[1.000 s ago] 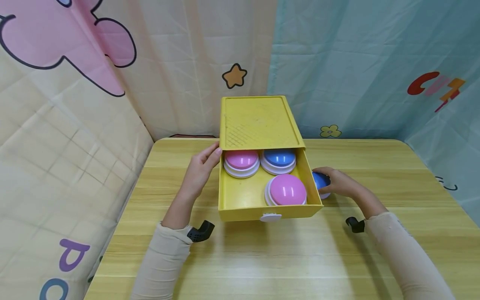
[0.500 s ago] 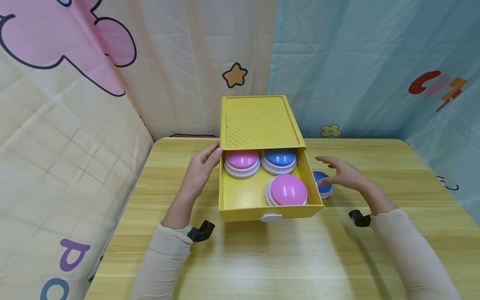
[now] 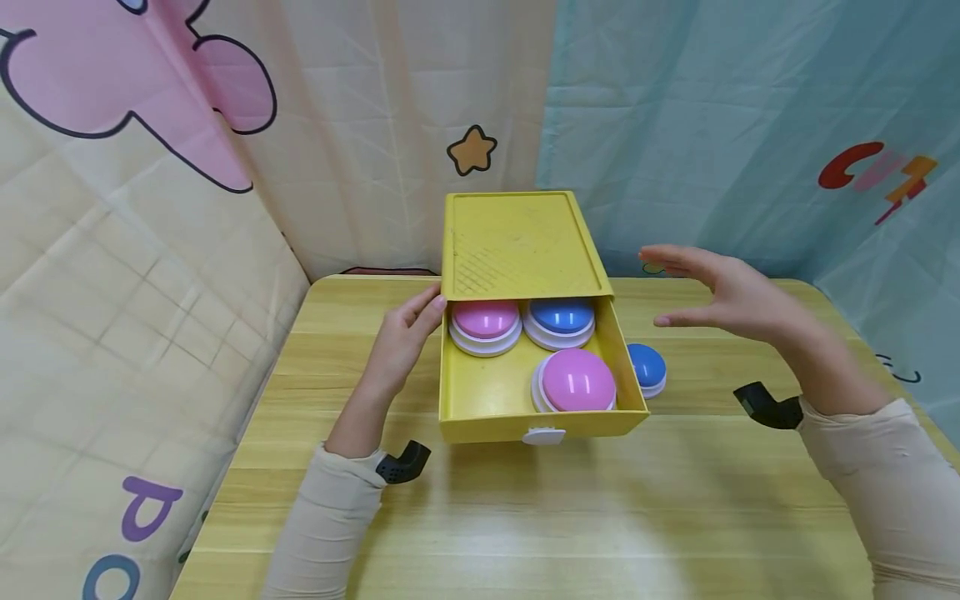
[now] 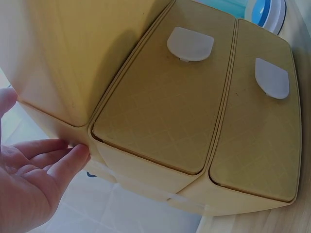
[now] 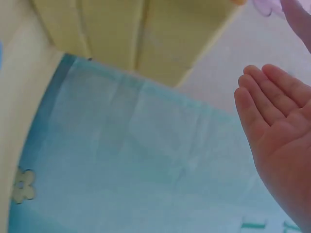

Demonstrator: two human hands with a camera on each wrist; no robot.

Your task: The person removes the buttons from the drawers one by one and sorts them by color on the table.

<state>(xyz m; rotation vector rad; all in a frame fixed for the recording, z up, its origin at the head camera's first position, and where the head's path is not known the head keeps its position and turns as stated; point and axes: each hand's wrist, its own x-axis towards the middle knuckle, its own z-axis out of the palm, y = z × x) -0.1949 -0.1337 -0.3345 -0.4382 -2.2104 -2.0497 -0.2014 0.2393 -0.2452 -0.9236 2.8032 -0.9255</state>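
Observation:
A yellow drawer cabinet [image 3: 521,242] stands on the table with its top drawer [image 3: 480,392] pulled out. In that drawer sit a pink dome button [image 3: 486,321] and a blue dome button [image 3: 561,317] at the back, plus a larger-looking pink button [image 3: 577,382] at the front right. Another blue button [image 3: 647,367], white-based, lies on the table right of the cabinet. My left hand [image 3: 401,337] rests its extended fingertips on the cabinet's left side. Raised right of the cabinet, my right hand [image 3: 738,296] holds nothing, its fingers straight and thumb apart.
Two lower drawers with white handles [image 4: 190,43] are closed under the pulled-out one. The wooden table [image 3: 540,517] runs back to a printed curtain [image 3: 375,125]. A black camera mount [image 3: 768,407] juts from the right wrist.
My right hand has let go of the blue button beside the cabinet and risen up and to the right, its fingers straightening. The button stays on the table; the left hand holds its place.

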